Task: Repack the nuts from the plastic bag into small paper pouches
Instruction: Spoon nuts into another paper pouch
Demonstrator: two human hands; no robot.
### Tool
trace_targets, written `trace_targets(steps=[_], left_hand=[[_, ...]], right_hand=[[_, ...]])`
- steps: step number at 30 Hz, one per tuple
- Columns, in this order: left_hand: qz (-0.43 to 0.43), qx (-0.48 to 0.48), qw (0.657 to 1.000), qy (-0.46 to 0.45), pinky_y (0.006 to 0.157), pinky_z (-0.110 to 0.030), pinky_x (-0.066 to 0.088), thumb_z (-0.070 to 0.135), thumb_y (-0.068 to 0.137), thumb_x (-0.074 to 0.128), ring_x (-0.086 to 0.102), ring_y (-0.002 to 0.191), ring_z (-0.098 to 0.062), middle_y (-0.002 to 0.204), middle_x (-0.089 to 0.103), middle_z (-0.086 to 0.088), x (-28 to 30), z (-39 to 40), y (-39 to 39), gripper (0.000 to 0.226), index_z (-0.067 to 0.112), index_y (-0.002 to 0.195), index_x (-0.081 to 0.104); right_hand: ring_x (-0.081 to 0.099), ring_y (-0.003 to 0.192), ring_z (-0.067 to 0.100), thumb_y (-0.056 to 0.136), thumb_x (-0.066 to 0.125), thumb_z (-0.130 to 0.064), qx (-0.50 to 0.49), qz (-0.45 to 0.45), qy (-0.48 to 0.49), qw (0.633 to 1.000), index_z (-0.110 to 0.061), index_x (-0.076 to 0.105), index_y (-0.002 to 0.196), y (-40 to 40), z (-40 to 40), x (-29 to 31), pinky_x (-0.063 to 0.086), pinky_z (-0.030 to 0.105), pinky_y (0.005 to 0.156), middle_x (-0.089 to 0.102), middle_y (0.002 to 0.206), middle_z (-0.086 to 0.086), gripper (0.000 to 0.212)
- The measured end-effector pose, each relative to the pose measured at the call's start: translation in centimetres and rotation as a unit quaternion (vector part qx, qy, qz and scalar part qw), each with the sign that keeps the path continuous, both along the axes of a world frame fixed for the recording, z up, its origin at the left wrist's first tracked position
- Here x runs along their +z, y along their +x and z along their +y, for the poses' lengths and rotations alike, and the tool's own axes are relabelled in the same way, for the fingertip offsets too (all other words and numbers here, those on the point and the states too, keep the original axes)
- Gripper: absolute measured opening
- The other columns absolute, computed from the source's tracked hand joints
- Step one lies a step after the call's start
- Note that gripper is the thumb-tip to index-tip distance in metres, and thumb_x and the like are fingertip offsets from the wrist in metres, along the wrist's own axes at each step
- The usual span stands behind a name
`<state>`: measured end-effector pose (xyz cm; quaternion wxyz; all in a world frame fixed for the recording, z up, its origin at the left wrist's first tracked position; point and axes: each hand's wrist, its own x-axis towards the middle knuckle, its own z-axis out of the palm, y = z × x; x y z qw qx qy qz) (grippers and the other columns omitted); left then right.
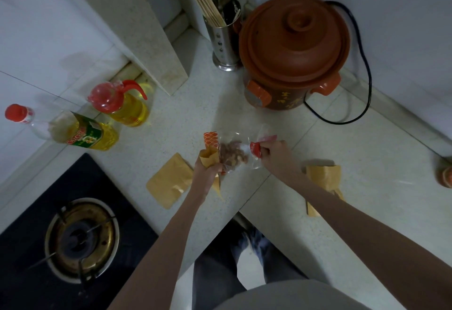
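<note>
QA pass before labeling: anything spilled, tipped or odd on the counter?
No spilled nuts visible. One oddity: the oil bottle with the green label appears to lie tipped on its side near the stove, while the other oil bottle stands upright.

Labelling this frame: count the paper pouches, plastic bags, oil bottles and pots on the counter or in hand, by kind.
Paper pouches: 3, one in the left hand at, one flat, one by the right arm
Plastic bags: 1, its end pinched by the right hand
Oil bottles: 2
Pots: 1
Total: 7
</note>
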<state>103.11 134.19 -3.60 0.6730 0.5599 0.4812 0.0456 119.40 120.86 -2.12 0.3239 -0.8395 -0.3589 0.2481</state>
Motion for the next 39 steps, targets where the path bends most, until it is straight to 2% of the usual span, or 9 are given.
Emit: trace_targets(steps=[6,11,15,19,22,24,27,31,39], left_hand=[[0.012,-0.023,1.000,-0.008,0.062,-0.015,0.052,-0.010,0.079,0.056,0.063,0.088,-0.016,0.095,0.064,-0.003,-0.4,0.7,0.1,0.041,0.000,0.119,0.052],[0.011,-0.025,1.000,-0.009,0.058,-0.013,0.050,-0.002,0.076,0.058,0.064,0.080,-0.006,0.088,0.064,0.003,-0.3,0.8,-0.2,0.036,0.004,0.111,0.055],[-0.005,-0.017,1.000,-0.018,0.057,-0.013,0.050,0.009,0.061,0.055,0.065,0.072,0.002,0.081,0.065,0.008,-0.2,0.9,-0.2,0.042,0.009,0.103,0.057],[-0.005,0.009,1.000,-0.025,0.052,-0.016,0.048,0.009,0.061,0.054,0.060,0.068,-0.007,0.077,0.059,0.002,-0.4,1.2,-0.4,0.033,0.008,0.094,0.054],[-0.003,0.015,0.999,-0.030,0.051,-0.017,0.048,0.010,0.062,0.055,0.058,0.066,-0.008,0.075,0.058,0.001,-0.5,1.2,-0.4,0.030,0.009,0.092,0.053],[-0.004,0.016,0.999,-0.027,0.050,-0.015,0.046,0.011,0.063,0.055,0.057,0.061,-0.001,0.066,0.058,0.009,-0.5,1.2,-0.4,0.023,0.014,0.085,0.052],[-0.001,0.014,1.000,-0.024,0.051,-0.018,0.045,0.011,0.063,0.054,0.054,0.060,-0.005,0.063,0.054,0.009,-0.5,1.3,-0.3,0.017,0.017,0.078,0.050],[0.014,0.028,0.999,-0.023,0.052,-0.020,0.044,0.013,0.061,0.054,0.053,0.062,-0.008,0.065,0.055,0.007,-0.3,1.2,-0.1,0.020,0.016,0.081,0.051],[0.049,0.045,0.997,-0.026,0.060,-0.031,0.042,0.013,0.059,0.053,0.051,0.067,-0.023,0.070,0.052,-0.006,-0.6,1.4,0.5,0.019,0.011,0.078,0.052]], right_hand=[[0.039,0.041,0.006,0.086,0.062,-0.008,-0.010,0.090,-0.059,0.994,-0.006,0.060,0.057,-1.1,0.8,-2.1,0.031,0.010,0.042,0.048,0.048,-0.001,0.030],[0.043,0.030,-0.001,0.081,0.060,-0.003,-0.078,0.179,-0.085,0.977,-0.017,0.055,0.046,-1.1,1.4,-3.2,0.032,0.011,0.035,0.049,0.042,-0.005,0.039],[0.051,0.037,-0.004,0.076,0.059,0.006,-0.131,0.240,-0.084,0.958,-0.016,0.065,0.054,-1.1,1.4,-3.5,0.040,0.011,0.039,0.058,0.049,-0.002,0.031],[0.063,0.069,0.004,0.078,0.059,0.010,-0.208,0.291,-0.042,0.933,-0.010,0.072,0.072,-1.1,0.9,-3.7,0.047,0.009,0.054,0.068,0.076,-0.002,0.025],[0.063,0.076,0.017,0.084,0.064,-0.004,-0.232,0.314,-0.027,0.920,-0.003,0.073,0.083,-0.8,0.3,-3.9,0.050,0.026,0.065,0.071,0.086,0.015,0.008],[0.061,0.073,0.019,0.084,0.066,-0.008,-0.245,0.326,-0.017,0.913,0.002,0.072,0.089,-0.6,-0.3,-4.1,0.047,0.031,0.065,0.069,0.088,0.022,0.012],[0.064,0.068,0.011,0.083,0.062,-0.004,-0.248,0.331,-0.021,0.910,-0.014,0.075,0.089,-0.2,-1.0,-4.1,0.050,0.019,0.057,0.071,0.075,0.002,0.018],[0.067,0.081,0.016,0.082,0.051,0.007,-0.240,0.334,-0.010,0.912,-0.029,0.074,0.076,0.5,-1.8,-4.3,0.058,0.033,0.072,0.072,0.081,-0.005,0.043],[0.067,0.088,0.014,0.086,0.063,-0.008,-0.276,0.313,0.038,0.908,-0.034,0.075,0.073,2.3,-3.0,-3.7,0.060,0.033,0.072,0.070,0.090,-0.004,0.031]])
